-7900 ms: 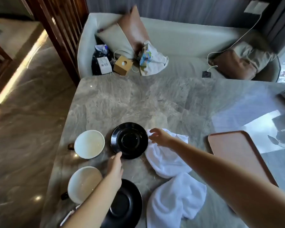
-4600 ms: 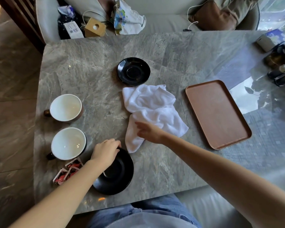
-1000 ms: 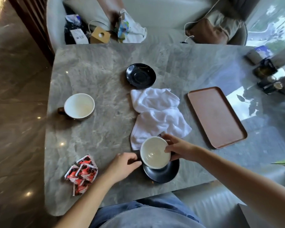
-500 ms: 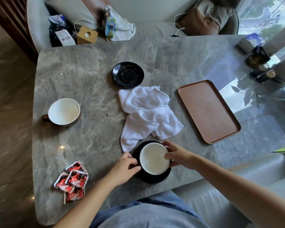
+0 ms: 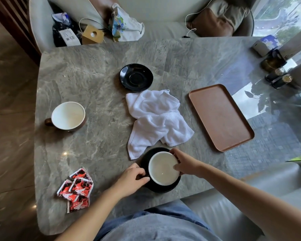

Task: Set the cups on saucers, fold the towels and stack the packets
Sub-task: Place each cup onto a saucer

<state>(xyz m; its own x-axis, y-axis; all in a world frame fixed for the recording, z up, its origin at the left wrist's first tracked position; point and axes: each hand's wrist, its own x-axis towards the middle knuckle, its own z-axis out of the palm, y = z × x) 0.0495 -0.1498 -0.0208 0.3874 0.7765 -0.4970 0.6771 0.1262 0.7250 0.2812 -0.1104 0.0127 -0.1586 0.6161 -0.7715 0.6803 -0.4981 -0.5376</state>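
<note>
The right hand (image 5: 184, 162) pinches the near cup (image 5: 163, 168) by its rim at the cup's 3 o'clock side, thumb over the lip and fingers curled round the outside. The left hand (image 5: 130, 180) curls against the cup's 9 o'clock side; it seems to hold the handle, which is hidden under the fingers. The cup stands upright on the near saucer (image 5: 162, 189), close to the 6 o'clock edge of the table (image 5: 97, 70).

The likeliest slip is in letting go. A thumb dragging off the lip could tilt the cup or skid it off-centre on the glossy saucer. A corner of the towels (image 5: 156, 119) touches the saucer's rim at 11 o'clock; if cloth lies under that rim, which cannot be told, the saucer may rock. A pull toward 6 o'clock could bring it over the table edge.

Farther out, the second cup (image 5: 68, 115) stands at 9 o'clock, well apart from the far saucer (image 5: 136, 77) at 12 o'clock, which bears no cup. The rumpled, unfolded towels lie between the two saucers, so a straight reach to the far one passes over cloth. The packets (image 5: 76, 190) lie in a loose overlapping heap at 8 o'clock, near the left forearm, where a sweep could scatter them. A brown tray (image 5: 221, 117) lies at 3 o'clock.
</note>
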